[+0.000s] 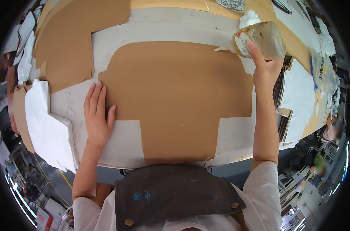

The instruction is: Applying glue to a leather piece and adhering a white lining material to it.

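A flat brown T-shaped cardboard piece (175,84) lies on the pale worktable in front of me. My right hand (265,67) is wrapped round a clear squeeze bottle (268,36) with a worn label. The bottle is tilted on its side, its pale pointed nozzle (222,48) aimed left over the piece's upper right edge. Whether the tip touches the cardboard I cannot tell. My left hand (96,115) rests flat at the piece's left edge, fingers stretched out and the thumb near the corner. It holds nothing.
Larger brown cardboard sheets (69,46) lie at the far left. White cut pieces (48,119) overhang the left side. A stack of white and brown pieces (298,98) stands beside my right forearm. A white crumpled wad (249,18) and a clear plastic bag (324,73) lie beyond.
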`<state>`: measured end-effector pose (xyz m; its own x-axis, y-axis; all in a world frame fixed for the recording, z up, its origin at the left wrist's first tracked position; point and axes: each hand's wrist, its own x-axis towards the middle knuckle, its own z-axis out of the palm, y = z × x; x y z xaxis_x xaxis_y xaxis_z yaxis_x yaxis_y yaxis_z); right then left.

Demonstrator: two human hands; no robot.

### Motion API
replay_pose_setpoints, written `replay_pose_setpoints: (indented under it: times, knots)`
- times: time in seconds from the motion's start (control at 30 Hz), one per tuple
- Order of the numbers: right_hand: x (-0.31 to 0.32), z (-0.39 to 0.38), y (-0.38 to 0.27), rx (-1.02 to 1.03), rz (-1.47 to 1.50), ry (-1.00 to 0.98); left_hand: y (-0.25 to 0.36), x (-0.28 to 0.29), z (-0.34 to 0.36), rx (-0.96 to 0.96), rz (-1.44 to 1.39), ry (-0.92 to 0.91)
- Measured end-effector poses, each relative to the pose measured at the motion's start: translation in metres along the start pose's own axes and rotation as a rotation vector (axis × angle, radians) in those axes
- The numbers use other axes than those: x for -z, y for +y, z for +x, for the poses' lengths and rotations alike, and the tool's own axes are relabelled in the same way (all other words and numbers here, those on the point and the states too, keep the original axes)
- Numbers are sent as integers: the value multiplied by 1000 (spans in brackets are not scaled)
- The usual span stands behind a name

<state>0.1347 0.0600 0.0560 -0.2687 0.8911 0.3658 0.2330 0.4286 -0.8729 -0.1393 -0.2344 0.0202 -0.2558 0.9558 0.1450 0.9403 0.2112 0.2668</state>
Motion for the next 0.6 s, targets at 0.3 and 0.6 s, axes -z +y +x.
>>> replay_pose_setpoints:
  times: [0.3, 0.6]
  knots:
    - [28, 2, 17, -78, -1, 56, -2, 0, -1, 1, 14, -31]
    - [41, -3, 13, -101, 38, 127, 0, 1, 1, -4, 36, -23]
